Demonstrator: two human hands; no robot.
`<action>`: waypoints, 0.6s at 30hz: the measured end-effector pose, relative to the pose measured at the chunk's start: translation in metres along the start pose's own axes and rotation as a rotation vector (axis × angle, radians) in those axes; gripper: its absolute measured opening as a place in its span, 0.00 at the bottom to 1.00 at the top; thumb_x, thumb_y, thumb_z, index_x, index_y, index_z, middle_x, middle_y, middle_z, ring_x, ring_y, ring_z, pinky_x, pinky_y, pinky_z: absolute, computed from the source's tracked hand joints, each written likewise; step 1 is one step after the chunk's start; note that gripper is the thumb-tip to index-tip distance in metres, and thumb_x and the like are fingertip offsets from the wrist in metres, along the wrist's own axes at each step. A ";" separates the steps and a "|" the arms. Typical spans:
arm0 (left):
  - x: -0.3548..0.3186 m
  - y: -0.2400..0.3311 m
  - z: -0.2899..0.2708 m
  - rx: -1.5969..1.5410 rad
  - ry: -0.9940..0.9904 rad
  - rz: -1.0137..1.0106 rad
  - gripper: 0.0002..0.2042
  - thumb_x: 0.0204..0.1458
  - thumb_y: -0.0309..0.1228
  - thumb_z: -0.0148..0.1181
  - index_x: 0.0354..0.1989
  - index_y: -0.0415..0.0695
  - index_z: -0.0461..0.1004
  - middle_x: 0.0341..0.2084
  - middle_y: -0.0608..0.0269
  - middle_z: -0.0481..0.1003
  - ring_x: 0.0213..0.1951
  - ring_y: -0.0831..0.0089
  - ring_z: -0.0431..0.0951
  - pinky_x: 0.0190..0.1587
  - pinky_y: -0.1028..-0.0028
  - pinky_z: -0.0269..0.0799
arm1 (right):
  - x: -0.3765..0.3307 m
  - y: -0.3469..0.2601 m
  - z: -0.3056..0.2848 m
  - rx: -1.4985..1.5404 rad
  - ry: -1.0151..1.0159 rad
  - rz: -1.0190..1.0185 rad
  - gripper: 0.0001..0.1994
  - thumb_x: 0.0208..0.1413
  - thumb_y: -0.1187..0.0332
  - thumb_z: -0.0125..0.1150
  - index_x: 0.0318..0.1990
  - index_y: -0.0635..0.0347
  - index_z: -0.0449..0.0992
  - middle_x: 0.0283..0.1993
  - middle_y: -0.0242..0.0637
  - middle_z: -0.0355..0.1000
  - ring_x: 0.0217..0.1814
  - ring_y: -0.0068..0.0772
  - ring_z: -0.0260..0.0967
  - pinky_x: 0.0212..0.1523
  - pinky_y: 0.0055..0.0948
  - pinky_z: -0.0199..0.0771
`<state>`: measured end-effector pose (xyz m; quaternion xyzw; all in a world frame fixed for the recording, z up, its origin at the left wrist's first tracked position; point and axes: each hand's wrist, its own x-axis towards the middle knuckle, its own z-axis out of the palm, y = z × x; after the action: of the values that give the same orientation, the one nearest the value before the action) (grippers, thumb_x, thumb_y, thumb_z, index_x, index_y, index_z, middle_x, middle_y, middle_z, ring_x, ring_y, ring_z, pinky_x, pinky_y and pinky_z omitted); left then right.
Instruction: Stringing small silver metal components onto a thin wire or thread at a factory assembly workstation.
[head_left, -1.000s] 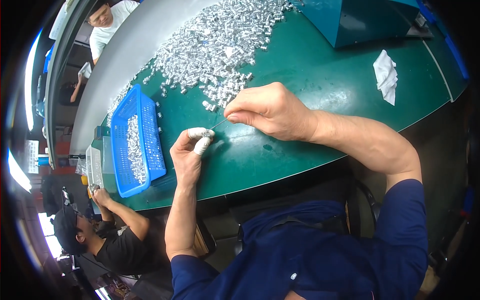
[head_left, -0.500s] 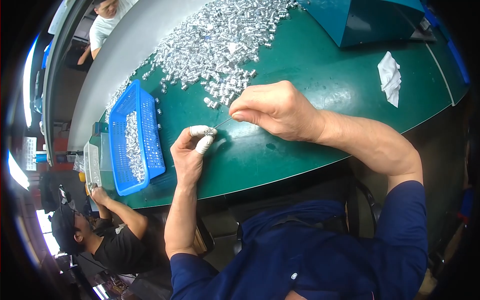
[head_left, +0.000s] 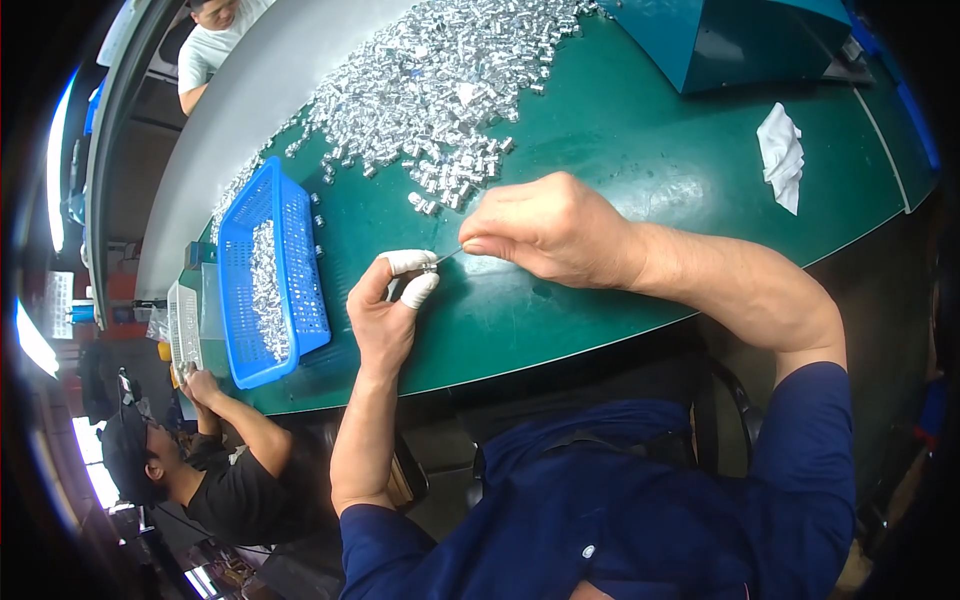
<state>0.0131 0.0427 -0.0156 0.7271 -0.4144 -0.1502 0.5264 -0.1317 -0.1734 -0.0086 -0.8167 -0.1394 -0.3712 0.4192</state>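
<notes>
My left hand (head_left: 388, 305) pinches a small silvery metal part (head_left: 430, 267) between two fingertips wrapped in white covers. My right hand (head_left: 555, 235) is closed on a thin metal rod-like tool (head_left: 451, 254), whose far end meets the small part. Most of the tool is hidden inside my right fist, so its kind cannot be made out. Just beyond both hands, a large heap of small silvery metal parts (head_left: 430, 90) is spread over the green table (head_left: 640, 165).
Left of my left hand stands a blue perforated basket (head_left: 310, 290) with silvery parts in it. A crumpled white cloth (head_left: 780, 158) lies at the right, below a teal box-like object (head_left: 660, 40). One co-worker (head_left: 215, 450) sits at lower left, another (head_left: 215, 45) at upper left.
My left hand has shifted slightly to the right with the metal part. The right hand has dropped slightly, and less of the rod shows between the hands.
</notes>
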 end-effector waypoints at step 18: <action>0.001 0.010 0.010 0.303 0.051 0.224 0.07 0.49 0.22 0.70 0.35 0.38 0.79 0.33 0.58 0.80 0.36 0.66 0.80 0.41 0.71 0.74 | 0.001 0.003 0.003 0.059 -0.069 0.174 0.10 0.61 0.65 0.64 0.40 0.64 0.79 0.32 0.43 0.79 0.30 0.34 0.79 0.29 0.30 0.75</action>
<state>0.0027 0.0341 -0.0106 0.7509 -0.4969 -0.0080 0.4348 -0.1281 -0.1730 -0.0102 -0.8253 -0.0931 -0.3008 0.4687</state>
